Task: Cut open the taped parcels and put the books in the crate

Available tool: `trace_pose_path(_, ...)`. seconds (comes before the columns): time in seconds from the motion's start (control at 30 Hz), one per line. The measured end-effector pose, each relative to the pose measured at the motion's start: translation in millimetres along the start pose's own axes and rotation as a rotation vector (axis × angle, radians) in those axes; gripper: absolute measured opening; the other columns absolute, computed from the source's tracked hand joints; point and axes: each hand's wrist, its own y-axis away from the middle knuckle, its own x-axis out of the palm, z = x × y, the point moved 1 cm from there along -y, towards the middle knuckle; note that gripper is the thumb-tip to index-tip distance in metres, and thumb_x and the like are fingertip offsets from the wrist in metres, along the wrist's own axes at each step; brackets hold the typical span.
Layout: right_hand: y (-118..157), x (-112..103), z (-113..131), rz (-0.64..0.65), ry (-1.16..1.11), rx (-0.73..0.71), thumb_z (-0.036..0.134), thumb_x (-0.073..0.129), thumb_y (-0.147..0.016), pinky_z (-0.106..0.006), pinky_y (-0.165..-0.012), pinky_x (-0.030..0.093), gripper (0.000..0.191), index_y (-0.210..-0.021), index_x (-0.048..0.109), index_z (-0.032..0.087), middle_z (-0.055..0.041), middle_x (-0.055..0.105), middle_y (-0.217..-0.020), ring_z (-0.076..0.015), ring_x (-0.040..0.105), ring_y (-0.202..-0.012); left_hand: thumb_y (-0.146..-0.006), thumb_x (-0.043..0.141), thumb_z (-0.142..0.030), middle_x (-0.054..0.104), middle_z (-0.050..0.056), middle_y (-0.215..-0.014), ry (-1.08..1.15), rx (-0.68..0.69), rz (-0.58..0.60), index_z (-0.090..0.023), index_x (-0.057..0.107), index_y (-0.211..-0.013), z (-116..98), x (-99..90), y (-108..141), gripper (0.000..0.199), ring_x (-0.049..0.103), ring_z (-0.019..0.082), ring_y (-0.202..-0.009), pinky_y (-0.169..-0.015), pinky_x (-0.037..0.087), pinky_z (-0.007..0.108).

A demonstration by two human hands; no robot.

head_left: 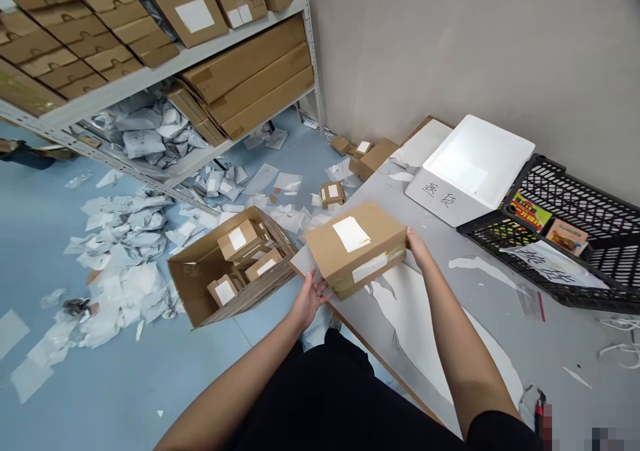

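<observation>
A closed brown cardboard box (pixel 358 241) with white labels on its top and side is at the table's left end. My right hand (pixel 418 247) grips its right end, fingers around the far side and partly hidden. At the near left corner, my left hand (pixel 310 300) holds the same box, with fingertips against its lower edge. Whether the box's underside touches the table cannot be made out. Just left of it, a large open carton (pixel 200 267) on the floor side contains several smaller labelled boxes (pixel 239 239).
The grey table (pixel 480 304) bears torn white paper, a white lidded container (pixel 480 157), a black plastic crate (pixel 590 217) and a red-handled cutter (pixel 540 411). Metal shelving (pixel 185 57) with boxes stands back left. Plastic bags (pixel 135 237) and small boxes litter the floor.
</observation>
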Motion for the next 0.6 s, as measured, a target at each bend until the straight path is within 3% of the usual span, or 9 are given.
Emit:
trace_pose_path(0.1, 2.1, -4.2, -12.6, 0.122, -0.155, 0.188, 0.068, 0.049, -0.082, -0.043, -0.089, 0.048, 0.052, -0.095, 0.070, 0.022, -0.0084, 0.073, -0.100, -0.0284, 0.064, -0.100, -0.084, 0.058, -0.058, 0.050, 0.008, -0.142, -0.005, -0.048, 0.030, -0.034, 0.031, -0.145, 7.7, 6.7, 0.1, 0.071, 0.054, 0.026, -0.123, -0.096, 0.051, 0.043)
trace_pose_path(0.2, -6.8, 2.5, -21.6, -0.030, -0.227, 0.173, 0.060, 0.055, -0.079, -0.040, -0.092, 0.047, 0.042, -0.086, 0.070, 0.021, -0.0069, 0.073, -0.098, -0.0270, 0.063, -0.103, -0.081, 0.070, -0.044, 0.050, 0.008, -0.142, -0.031, -0.028, 0.050, -0.037, 0.024, -0.148, 21.1, 15.4, -5.8, 0.082, 0.053, 0.025, -0.126, -0.100, 0.048, 0.043)
trace_pose_path(0.37, -22.5, 14.7, -30.6, -0.188, -0.202, 0.181, 0.050, 0.060, -0.072, -0.037, -0.082, 0.050, 0.032, -0.077, 0.066, 0.020, -0.0042, 0.072, -0.084, -0.0231, 0.064, -0.087, -0.072, 0.079, -0.037, 0.050, 0.013, -0.140, -0.056, -0.010, 0.003, -0.034, 0.016, -0.150, 40.0, 25.1, -18.9, 0.101, 0.051, 0.027, -0.127, -0.104, 0.044, 0.045)
trace_pose_path(0.5, -18.5, 13.1, -27.8, -0.307, -0.175, 0.169, 0.056, 0.051, -0.076, -0.035, -0.080, 0.049, 0.042, -0.091, 0.064, 0.019, -0.0028, 0.070, -0.090, -0.0195, 0.064, -0.091, -0.072, 0.079, -0.039, 0.054, 0.014, -0.133, -0.077, -0.050, -0.011, -0.030, 0.021, -0.149, 35.4, 20.4, -24.9, 0.097, 0.051, 0.029, -0.125, -0.101, 0.044, 0.047)
trace_pose_path(0.6, -4.4, 11.1, -13.3, -0.504, -0.055, 0.009, 0.057, 0.045, -0.080, -0.036, -0.087, 0.047, 0.049, -0.102, 0.064, 0.017, -0.0056, 0.068, -0.102, -0.0195, 0.062, -0.100, -0.074, 0.077, -0.040, 0.051, 0.015, -0.134, -0.117, -0.108, -0.018, -0.027, 0.027, -0.147, 21.2, 4.7, -20.8, 0.089, 0.050, 0.029, -0.126, -0.099, 0.046, 0.046)
